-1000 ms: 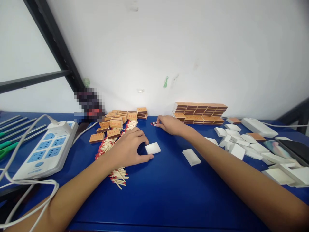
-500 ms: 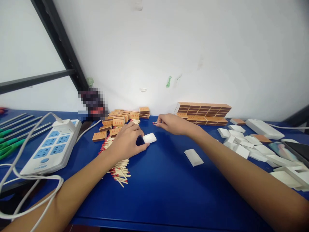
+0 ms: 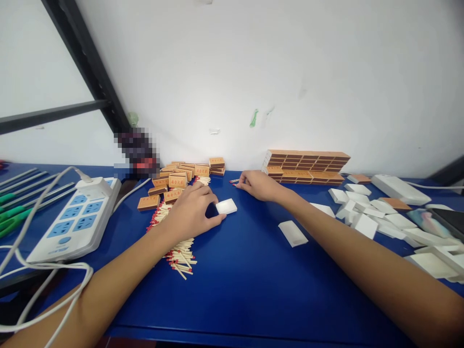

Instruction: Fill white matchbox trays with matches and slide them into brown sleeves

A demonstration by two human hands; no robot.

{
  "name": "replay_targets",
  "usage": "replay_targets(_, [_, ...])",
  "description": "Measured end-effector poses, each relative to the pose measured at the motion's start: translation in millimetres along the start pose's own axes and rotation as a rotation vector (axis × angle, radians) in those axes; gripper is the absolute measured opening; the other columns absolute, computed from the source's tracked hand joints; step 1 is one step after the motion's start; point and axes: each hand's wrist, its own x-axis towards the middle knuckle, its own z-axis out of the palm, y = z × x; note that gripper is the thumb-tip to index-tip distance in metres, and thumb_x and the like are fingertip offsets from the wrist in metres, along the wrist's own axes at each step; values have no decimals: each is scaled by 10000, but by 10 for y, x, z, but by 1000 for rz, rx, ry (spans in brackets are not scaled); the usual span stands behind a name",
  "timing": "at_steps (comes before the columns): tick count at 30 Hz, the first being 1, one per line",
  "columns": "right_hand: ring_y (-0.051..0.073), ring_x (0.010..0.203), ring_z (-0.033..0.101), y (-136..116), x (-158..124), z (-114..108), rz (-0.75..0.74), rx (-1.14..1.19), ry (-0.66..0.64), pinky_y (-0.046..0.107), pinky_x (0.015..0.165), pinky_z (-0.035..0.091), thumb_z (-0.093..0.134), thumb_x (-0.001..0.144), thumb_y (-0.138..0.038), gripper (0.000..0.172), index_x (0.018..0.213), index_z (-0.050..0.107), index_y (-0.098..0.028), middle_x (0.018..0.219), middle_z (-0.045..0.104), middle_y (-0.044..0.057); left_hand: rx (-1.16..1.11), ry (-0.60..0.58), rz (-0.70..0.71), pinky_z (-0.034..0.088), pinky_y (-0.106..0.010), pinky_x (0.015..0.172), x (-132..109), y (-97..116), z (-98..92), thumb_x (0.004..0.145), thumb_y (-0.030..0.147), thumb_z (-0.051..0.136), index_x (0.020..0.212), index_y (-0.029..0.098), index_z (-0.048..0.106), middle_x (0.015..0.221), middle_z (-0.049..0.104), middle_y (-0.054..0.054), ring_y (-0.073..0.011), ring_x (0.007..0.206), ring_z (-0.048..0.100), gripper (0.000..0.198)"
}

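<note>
My left hand (image 3: 195,208) grips a small white matchbox tray (image 3: 226,207) by its left end, thumb in front and fingers behind. Beneath that wrist and forearm runs a long heap of red-tipped matches (image 3: 183,256), partly hidden. Farther back, the fingers of my right hand (image 3: 253,184) are pinched at the table, with a few matches (image 3: 234,181) at their tips; how many is too small to tell. Another white tray (image 3: 293,233) lies by itself on the blue table (image 3: 232,290), left of my right forearm.
Printed matchboxes (image 3: 177,181) are piled at the back left. A neat stack of matchboxes (image 3: 308,166) stands against the wall. Loose white trays (image 3: 362,217) spread over the right side. At left lie a power strip (image 3: 76,217), white cables and green-handled tools (image 3: 21,208).
The camera view has shifted slightly. Both hands stay in nearly the same places, the left on the tray and the right at the matches.
</note>
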Motion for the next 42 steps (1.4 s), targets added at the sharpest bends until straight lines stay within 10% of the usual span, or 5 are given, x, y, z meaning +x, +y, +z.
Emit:
replay_targets(14, [132, 654, 510, -386, -233, -207, -393, 254, -255, 272, 637, 346, 658, 963, -289, 110, 926, 706, -197, 773, 651, -10, 40, -4, -33, 508, -493, 974, 18, -16, -22, 902, 430, 760, 976, 187, 758, 1007, 721, -108, -322, 1072, 617, 254])
replay_targets(23, [242, 1026, 607, -19, -12, -12, -169, 57, 161, 330, 867, 436, 615, 1024, -254, 218, 1200, 698, -156, 1091, 704, 112, 5, -21, -6, 498, -498, 1031, 7, -3, -11, 929, 463, 740, 994, 191, 757, 1061, 733, -98, -314, 1114, 614, 280])
replay_targets(32, [238, 959, 630, 36, 19, 25, -127, 43, 67, 334, 855, 466, 580, 1035, -218, 159, 989, 707, -135, 1117, 689, 153, 21, -26, -19, 506, -489, 997, 14, -3, -22, 924, 461, 740, 991, 195, 746, 1041, 729, -103, -313, 1093, 616, 274])
replay_targets(42, [194, 868, 624, -487, -288, -263, -317, 88, -139, 279, 740, 424, 616, 999, -192, 97, 968, 706, -175, 1016, 715, 83, 75, -18, -41, 487, -485, 983, 31, -35, -37, 923, 473, 737, 971, 190, 771, 994, 724, -104, -310, 1051, 606, 289])
